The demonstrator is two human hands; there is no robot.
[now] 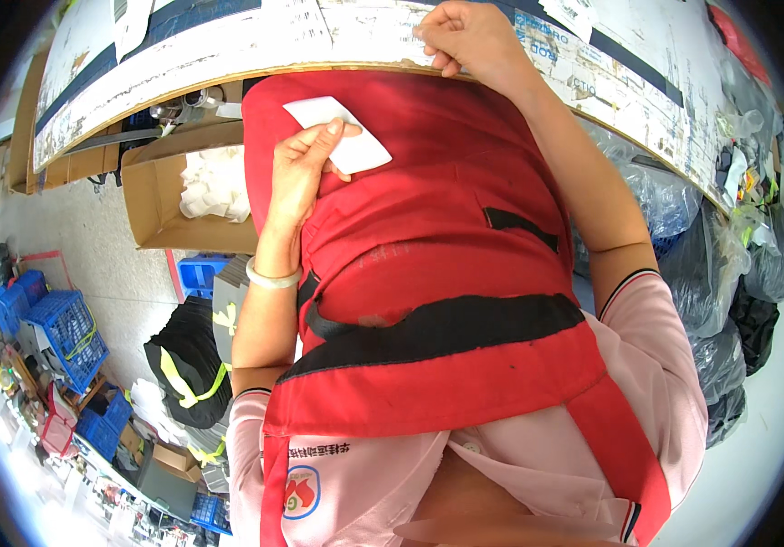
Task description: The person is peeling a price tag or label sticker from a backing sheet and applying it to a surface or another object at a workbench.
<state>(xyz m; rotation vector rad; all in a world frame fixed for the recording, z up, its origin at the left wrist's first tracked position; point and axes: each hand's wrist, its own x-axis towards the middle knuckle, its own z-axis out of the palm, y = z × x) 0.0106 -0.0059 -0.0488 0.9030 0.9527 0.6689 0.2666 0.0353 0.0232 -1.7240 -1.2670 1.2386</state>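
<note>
In front of my red apron (446, 210), my left hand (308, 159) grips a small white rectangular piece (355, 146) between thumb and fingers. Whether that piece is paper or cloth I cannot tell. A pale bangle (273, 276) circles my left wrist. My right hand (476, 44) is over the front edge of the worn white table (219, 68), its fingers curled in and the fingertips close together. Anything between those fingertips is too small to make out. White paper slips (290, 20) lie on the tabletop, to the left of my right hand.
Below the table edge at left stands an open cardboard box (157, 202) with crumpled white pieces (214, 185). Blue crates (68, 333) and a black bundle with a yellow-green tie (189, 365) stand on the floor at left. Plastic bags (697, 273) crowd the right side.
</note>
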